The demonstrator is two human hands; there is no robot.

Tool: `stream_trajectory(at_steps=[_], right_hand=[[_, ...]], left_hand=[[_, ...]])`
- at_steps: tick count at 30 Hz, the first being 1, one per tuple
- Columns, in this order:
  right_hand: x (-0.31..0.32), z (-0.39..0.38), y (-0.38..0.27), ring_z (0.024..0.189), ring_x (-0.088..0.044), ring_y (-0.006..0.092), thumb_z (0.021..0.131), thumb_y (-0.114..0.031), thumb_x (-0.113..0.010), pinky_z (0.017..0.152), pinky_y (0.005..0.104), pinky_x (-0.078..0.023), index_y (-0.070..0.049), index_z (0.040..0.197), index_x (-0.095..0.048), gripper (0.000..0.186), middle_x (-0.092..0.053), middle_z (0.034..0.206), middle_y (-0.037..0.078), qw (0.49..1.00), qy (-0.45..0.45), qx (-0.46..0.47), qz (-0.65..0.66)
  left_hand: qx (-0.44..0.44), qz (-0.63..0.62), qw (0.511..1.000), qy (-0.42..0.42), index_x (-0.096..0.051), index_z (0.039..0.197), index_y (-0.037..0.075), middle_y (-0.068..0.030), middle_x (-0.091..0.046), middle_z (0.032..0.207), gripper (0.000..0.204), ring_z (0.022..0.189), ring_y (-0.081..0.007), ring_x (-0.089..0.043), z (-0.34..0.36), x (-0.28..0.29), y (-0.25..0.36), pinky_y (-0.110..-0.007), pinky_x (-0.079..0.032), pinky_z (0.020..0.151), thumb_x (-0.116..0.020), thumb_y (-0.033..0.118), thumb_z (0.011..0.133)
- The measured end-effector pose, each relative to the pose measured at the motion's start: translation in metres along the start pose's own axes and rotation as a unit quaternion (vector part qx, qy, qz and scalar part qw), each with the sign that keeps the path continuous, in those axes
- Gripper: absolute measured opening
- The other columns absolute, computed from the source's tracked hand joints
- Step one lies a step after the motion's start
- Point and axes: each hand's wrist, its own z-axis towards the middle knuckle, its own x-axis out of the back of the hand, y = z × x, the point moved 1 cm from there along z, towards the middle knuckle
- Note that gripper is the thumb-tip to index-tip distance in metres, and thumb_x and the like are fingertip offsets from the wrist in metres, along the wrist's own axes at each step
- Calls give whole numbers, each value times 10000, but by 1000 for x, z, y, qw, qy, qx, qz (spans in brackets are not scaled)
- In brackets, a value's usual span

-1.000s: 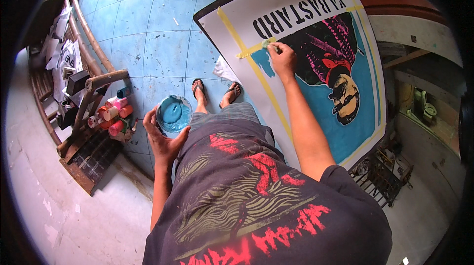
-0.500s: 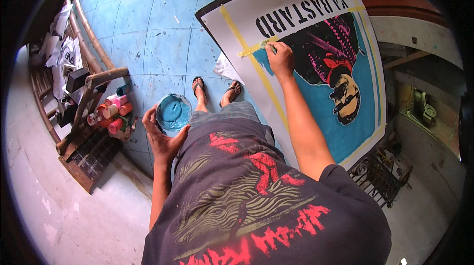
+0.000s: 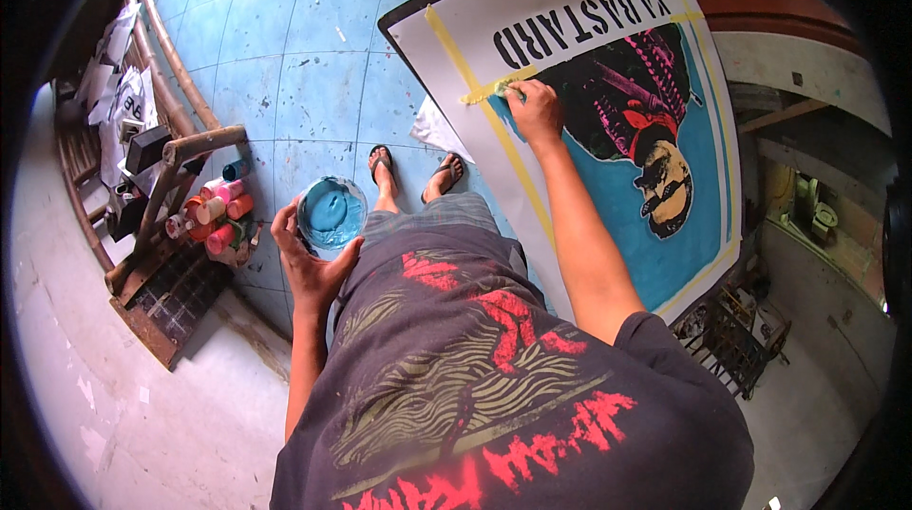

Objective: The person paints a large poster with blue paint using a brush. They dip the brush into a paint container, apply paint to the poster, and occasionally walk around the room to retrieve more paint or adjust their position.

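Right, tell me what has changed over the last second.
Very little. The right hand stayed at the taped corner of the blue area on the poster, shifting at most slightly along the tape. The left hand still holds the bowl of blue paint in the same spot. Feet and paint tubes unchanged.

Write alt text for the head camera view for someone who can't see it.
Seen from above, a person's right hand presses a brush to a large poster near its yellow tape, where the blue background meets the white border. The left hand holds a bowl of blue paint; paint bottles lie on the floor.
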Motion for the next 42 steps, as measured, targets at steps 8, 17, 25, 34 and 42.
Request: stream_trajectory(at_steps=[8, 17, 25, 34, 42], right_hand=[[2, 2, -2, 893, -667, 326, 832, -235, -695, 826, 427, -516, -78, 934, -743, 193, -716, 950, 136, 999, 23, -11, 42], [3, 1, -2, 845, -683, 324, 830, -255, -707, 761, 412, -535, -80, 905, -749, 196, -718, 910, 141, 988, 52, -109, 92], [1, -1, -6, 915, -653, 324, 839, -235, -684, 823, 432, -518, -80, 941, -742, 195, -709, 985, 109, 1000, 1, 6, -19], [18, 8, -5, 857, -713, 281, 851, -240, -715, 751, 357, -540, -21, 960, -742, 247, -734, 936, 157, 950, 66, -214, 219], [4, -8, -21, 890, -649, 321, 831, -242, -703, 799, 425, -523, -88, 941, -739, 192, -705, 949, 109, 1000, 8, 25, -3]], left_hand=[[12, -18, 1000, -5, -281, 1376, 74, -204, -513, 1294, 937, 1215, -295, -534, -2, 1, -4, -386, -428, 1056, -877, 108, 654], [10, -18, 1000, -3, -279, 1370, 73, -205, -519, 1287, 938, 1206, -289, -542, -4, 2, -4, -380, -440, 1047, -883, 107, 653], [2, -9, 1000, -3, -277, 1365, 68, -205, -520, 1281, 923, 1203, -288, -543, -6, 3, -3, -386, -439, 1044, -877, 116, 665], [13, -21, 1000, -2, -274, 1366, 67, -208, -516, 1286, 923, 1206, -293, -540, -7, 3, -4, -389, -429, 1049, -875, 117, 668], [5, -13, 1000, -1, -273, 1373, 76, -210, -513, 1288, 928, 1201, -295, -544, -8, 4, -5, -389, -441, 1042, -875, 111, 667]])
